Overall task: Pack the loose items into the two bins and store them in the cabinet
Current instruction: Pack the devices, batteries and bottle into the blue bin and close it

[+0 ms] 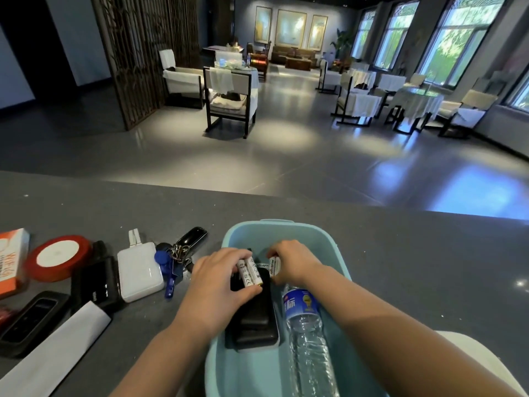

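Batteries [249, 273] gripped by left hand [221, 277], more batteries [274, 265] pinched by right hand [292, 263], lower centre, inside blue bin [337, 253]; bottle [307, 325] laid lower right.

A light blue plastic bin [286, 233] sits on a grey counter. Inside lie a black power bank [254, 319] flat on the left and a clear water bottle [307, 328] with a blue label on its side at the right. White batteries [250, 272] are held over the power bank's far end. Left of the bin lie a key bunch [179, 253], a white charger [140, 270], a red tape roll [58, 257], an orange box [11, 259] and a white paper roll [57, 351].
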Tool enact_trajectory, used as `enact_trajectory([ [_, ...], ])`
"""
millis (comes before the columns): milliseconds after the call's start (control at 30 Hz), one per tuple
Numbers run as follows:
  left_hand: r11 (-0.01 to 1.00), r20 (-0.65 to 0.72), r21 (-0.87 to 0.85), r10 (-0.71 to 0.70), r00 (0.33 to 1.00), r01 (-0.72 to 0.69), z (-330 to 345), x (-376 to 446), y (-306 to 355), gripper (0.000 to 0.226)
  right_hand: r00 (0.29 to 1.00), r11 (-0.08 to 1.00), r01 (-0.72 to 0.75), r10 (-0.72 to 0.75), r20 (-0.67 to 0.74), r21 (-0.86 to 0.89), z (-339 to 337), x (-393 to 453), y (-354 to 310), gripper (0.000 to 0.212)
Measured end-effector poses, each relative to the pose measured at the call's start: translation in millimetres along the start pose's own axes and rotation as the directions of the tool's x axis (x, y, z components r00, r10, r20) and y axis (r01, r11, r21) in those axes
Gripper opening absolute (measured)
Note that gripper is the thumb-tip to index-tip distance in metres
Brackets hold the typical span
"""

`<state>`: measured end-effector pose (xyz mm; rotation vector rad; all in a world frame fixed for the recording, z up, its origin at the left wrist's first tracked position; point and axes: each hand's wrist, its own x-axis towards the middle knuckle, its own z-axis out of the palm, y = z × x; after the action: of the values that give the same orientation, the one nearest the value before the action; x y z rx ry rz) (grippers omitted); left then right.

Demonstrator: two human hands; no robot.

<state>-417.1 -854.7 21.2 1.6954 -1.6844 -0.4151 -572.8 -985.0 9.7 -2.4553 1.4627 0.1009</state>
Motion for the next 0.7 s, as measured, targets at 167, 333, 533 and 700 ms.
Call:
enact_trajectory([
  [167,1.0,0.011,0.025,0.013,1.0,-0.014,5,5,-3,0.052,0.999,0.994,0.014,-0.008,0.051,-0.108,10,7,0,0.051],
  [333,0.999,0.062,0.034,0.02,0.998,-0.022,5,6,-1,0.051,0.999,0.993,0.03,-0.025,0.044,-0.117,11,3,0,0.051],
  [533,0.999,0.031,-0.006,0.043,0.999,-0.043,-2,-2,7,0.053,0.977,0.979,-0.031,0.072,-0.2,0.203,-10,-34,-5,0.04],
  [700,0.993,-0.032,-0.055,0.101,0.994,-0.102,-3,-15,20,0.049,0.983,0.529,0.033,0.138,-0.124,0.848,-19,-90,-32,0.01],
])
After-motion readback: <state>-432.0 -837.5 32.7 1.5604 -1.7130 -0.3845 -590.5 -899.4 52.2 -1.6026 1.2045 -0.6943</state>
